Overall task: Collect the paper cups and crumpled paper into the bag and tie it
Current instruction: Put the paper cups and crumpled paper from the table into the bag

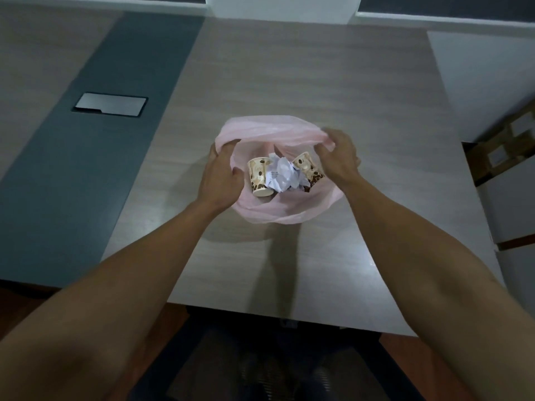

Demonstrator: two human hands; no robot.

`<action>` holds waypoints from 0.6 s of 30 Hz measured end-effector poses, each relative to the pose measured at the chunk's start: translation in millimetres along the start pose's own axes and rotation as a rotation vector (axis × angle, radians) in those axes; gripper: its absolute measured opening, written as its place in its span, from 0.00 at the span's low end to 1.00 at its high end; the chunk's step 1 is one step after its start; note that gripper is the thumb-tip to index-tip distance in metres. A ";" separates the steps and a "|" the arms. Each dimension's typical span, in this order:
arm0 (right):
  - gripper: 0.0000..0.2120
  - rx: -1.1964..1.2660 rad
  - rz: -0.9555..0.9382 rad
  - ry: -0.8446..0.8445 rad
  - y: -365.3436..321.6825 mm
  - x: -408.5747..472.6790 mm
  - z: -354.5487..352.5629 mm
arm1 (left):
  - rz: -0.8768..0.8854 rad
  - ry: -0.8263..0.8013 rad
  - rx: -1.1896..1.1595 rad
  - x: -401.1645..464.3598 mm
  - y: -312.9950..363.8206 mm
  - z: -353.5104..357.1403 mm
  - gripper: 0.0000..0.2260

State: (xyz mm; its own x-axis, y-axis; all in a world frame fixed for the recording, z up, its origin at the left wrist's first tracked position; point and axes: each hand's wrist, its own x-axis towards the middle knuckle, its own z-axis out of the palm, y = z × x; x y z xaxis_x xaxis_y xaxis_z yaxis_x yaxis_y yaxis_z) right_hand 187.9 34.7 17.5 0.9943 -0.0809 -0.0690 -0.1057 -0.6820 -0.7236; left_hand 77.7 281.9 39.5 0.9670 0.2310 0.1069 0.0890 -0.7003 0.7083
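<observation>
A thin pink plastic bag (269, 128) stands open on the wooden table (304, 70). Inside lie two paper cups with a brown coffee-bean print, one (260, 176) on the left and one (309, 168) on the right, with white crumpled paper (283, 175) between them. My left hand (220, 176) grips the bag's left rim. My right hand (339, 156) pinches the rim on the right side. Both hands hold the mouth wide, so the contents show from above.
A dark grey strip with a metal cable hatch (110, 104) runs down the table at the left. A black chair (278, 360) sits under the near edge. Cardboard boxes (503, 146) stand on the floor at the right.
</observation>
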 end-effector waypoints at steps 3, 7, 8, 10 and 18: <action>0.09 0.229 0.046 -0.058 -12.4 9.1 -5.5 | -0.072 0.045 -0.125 5.1 -6.6 -1.3 0.26; 0.10 0.458 0.335 -0.156 -26.1 11.6 -32.9 | -0.304 0.118 -0.397 13.2 -13.0 -9.1 0.21; 0.10 0.490 0.401 -0.213 -26.2 13.8 -39.1 | -0.351 0.128 -0.428 15.5 -18.9 -12.0 0.20; 0.11 0.526 0.493 -0.292 -23.4 18.5 -50.1 | -0.385 0.128 -0.419 18.2 -28.9 -17.9 0.20; 0.04 0.697 0.500 -0.389 -15.5 1.6 -60.7 | -0.214 0.109 -0.214 16.0 -30.6 -9.5 0.17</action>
State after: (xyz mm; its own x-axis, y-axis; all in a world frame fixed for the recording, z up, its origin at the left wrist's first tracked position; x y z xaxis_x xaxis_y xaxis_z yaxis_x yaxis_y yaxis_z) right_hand 190.5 1.0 70.3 0.7827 0.0872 -0.6163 -0.6159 -0.0349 -0.7871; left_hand 88.2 313.5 26.2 0.8994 0.4371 0.0053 0.2247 -0.4727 0.8521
